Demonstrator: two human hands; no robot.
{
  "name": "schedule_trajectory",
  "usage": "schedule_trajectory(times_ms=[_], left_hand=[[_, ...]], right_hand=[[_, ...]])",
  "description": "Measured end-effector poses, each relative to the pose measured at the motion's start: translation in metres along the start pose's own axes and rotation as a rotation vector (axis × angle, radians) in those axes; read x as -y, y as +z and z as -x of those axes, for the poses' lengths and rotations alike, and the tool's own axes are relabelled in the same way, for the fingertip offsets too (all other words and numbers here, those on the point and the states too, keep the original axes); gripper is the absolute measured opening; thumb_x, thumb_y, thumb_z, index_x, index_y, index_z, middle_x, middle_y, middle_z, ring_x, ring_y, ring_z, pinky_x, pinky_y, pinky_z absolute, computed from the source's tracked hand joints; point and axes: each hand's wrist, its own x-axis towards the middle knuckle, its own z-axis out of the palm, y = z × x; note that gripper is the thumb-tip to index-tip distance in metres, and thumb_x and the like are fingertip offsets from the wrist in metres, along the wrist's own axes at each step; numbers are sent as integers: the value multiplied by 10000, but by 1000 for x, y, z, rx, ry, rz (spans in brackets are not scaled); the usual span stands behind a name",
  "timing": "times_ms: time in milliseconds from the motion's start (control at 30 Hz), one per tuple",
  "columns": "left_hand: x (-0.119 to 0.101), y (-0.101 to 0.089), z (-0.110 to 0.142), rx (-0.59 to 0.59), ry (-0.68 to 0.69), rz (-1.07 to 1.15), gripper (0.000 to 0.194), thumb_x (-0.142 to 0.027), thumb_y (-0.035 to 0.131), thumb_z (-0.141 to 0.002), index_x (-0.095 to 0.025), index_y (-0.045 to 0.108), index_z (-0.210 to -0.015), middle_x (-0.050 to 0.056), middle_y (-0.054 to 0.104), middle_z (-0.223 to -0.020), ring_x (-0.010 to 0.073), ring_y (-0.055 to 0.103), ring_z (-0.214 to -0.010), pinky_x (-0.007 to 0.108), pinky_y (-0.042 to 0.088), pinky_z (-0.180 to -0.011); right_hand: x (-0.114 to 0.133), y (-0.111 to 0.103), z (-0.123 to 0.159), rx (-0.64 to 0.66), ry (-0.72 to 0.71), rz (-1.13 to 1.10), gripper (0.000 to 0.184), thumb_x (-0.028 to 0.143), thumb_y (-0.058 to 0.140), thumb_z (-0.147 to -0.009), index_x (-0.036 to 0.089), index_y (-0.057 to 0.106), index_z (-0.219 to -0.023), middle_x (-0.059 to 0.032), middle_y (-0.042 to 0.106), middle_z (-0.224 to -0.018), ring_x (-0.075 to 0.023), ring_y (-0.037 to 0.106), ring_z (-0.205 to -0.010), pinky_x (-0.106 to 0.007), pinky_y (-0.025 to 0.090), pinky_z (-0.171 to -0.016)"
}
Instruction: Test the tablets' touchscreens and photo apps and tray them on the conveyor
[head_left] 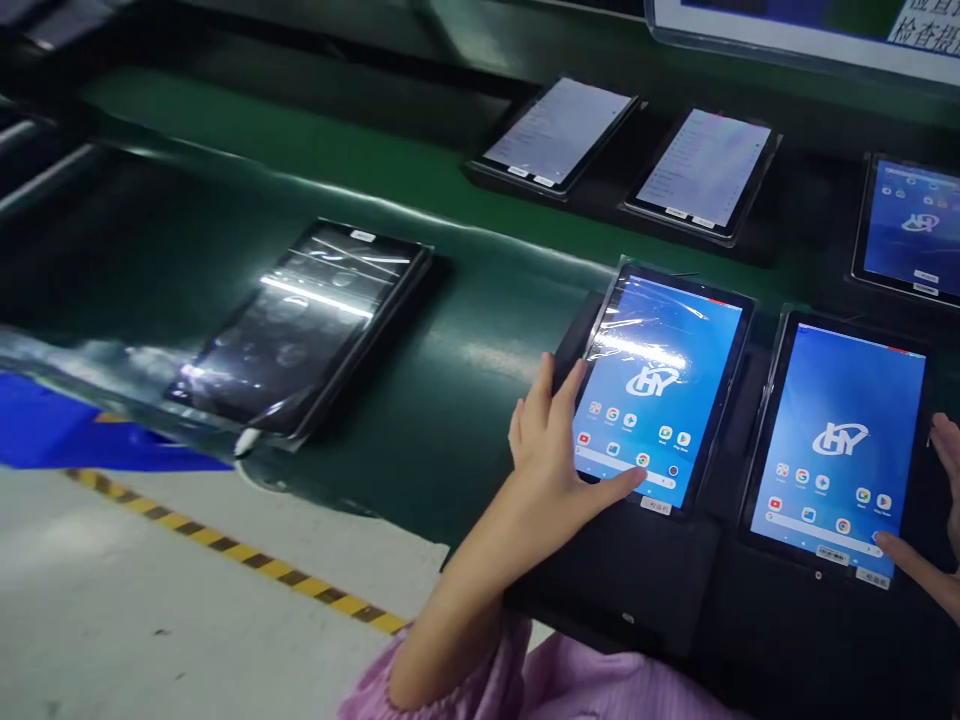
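Note:
My left hand (551, 445) rests at the left edge of a tablet (694, 350) with a lit blue home screen and a white HY logo. Its fingers are spread along that edge, and the thumb reaches over the bottom of the screen, near the app icons. A second tablet (877, 400) with the same blue screen lies just to the right. My right hand (937, 560), partly cut off by the frame edge, is at this tablet's right side, fingers apart, thumb tip at the lower right of its screen. Both tablets lie face up.
A dark-screened tablet (300, 320) with a white cable plug (246, 440) lies to the left on the green mat (480, 350). Behind are two tablets with white screens (559, 130) (709, 165) and another blue one (915, 225). Yellow-black tape (247, 555) marks the floor.

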Motion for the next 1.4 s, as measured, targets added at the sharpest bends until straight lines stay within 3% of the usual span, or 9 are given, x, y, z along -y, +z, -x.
schedule_trajectory(times_ms=[133,233,367,533,700,867,1167,1400], left_hand=[[-22,18,2,-62,73,0,1197,-566,839,-807,-409,31,-1675,157,-52,-1799,500,30,-1637,790,118,-1245],[-23,26,-1,-109,126,-36,1200,-490,852,-814,-383,29,-1680,178,4,-1796,480,39,-1643,786,67,-1250],[-15,19,-6,-191,158,24,1125,-571,829,-819,-361,127,-1672,189,67,-1785,493,57,-1638,782,132,-1248],[-9,6,-10,-376,150,138,931,-610,752,-882,-355,261,-1631,167,193,-1752,435,155,-1639,693,195,-1286],[-15,15,-8,-318,199,152,1027,-667,804,-813,-354,266,-1630,185,184,-1750,461,157,-1632,729,218,-1262],[-20,22,-7,-288,251,126,974,-623,802,-838,-335,295,-1618,201,210,-1744,468,181,-1624,748,226,-1250],[-20,12,-11,-489,255,291,713,-482,802,-874,-354,486,-1500,117,395,-1658,387,343,-1583,652,333,-1279],[-25,8,-11,-556,252,377,556,-385,794,-886,-421,575,-1396,42,483,-1604,343,407,-1556,659,276,-1333]], right_hand=[[6,4,-3,-20,-31,29,1070,666,755,-823,478,150,-1685,3,179,-1771,-451,196,-1604,-677,277,-1268],[10,7,-5,-26,-72,52,1036,623,733,-880,429,125,-1695,-19,166,-1773,-428,184,-1612,-726,228,-1265],[11,10,-5,-37,-96,40,1007,587,743,-902,420,145,-1695,-24,165,-1772,-417,188,-1613,-741,213,-1269],[9,10,-5,-35,-97,12,1006,559,750,-911,414,138,-1696,-19,161,-1772,-401,170,-1621,-736,192,-1283],[11,10,-6,-45,-95,12,1002,578,741,-906,410,147,-1696,-24,171,-1769,-413,175,-1618,-749,185,-1279],[11,11,-7,-49,-131,32,984,539,730,-934,388,133,-1701,-37,175,-1768,-399,177,-1620,-715,173,-1298],[11,8,-8,-29,-133,25,928,505,695,-972,412,122,-1696,-34,145,-1775,-389,156,-1626,-724,168,-1290],[19,16,-12,-99,-225,71,860,433,677,-1005,400,162,-1692,-63,189,-1758,-377,178,-1623,-730,190,-1284]])
